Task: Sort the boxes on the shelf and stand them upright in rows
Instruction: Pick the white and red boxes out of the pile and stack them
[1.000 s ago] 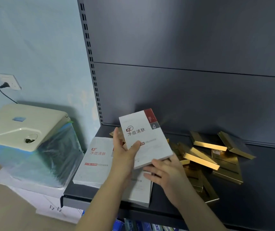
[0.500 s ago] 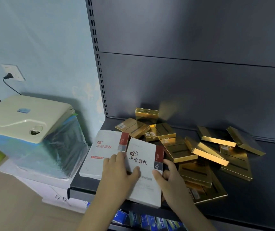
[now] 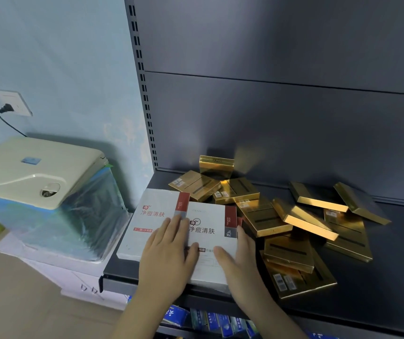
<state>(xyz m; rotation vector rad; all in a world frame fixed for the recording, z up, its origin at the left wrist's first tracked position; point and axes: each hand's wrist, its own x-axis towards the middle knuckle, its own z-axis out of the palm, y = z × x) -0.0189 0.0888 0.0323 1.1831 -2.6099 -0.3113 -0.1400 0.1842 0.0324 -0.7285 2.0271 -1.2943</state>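
Two flat white boxes with red corner labels lie side by side at the front left of the dark shelf [image 3: 392,277]. The left white box [image 3: 147,221] lies bare. The right white box [image 3: 210,231] lies on top of another white box, and both my hands clasp it. My left hand [image 3: 169,255] presses flat on its left edge, and my right hand [image 3: 240,263] grips its right edge. Several gold boxes [image 3: 291,221] lie jumbled flat behind and to the right; one gold box [image 3: 217,165] stands against the back panel.
A cream and blue plastic-wrapped appliance [image 3: 37,192] sits on white cartons left of the shelf. A wall socket [image 3: 15,104] with a black plug is above it. Blue packets [image 3: 210,321] fill the shelf below. The shelf's right side is bare.
The white box I held raised and tilted a second ago now lies flat on the stack. Both hands came down with it and rest on its edges.
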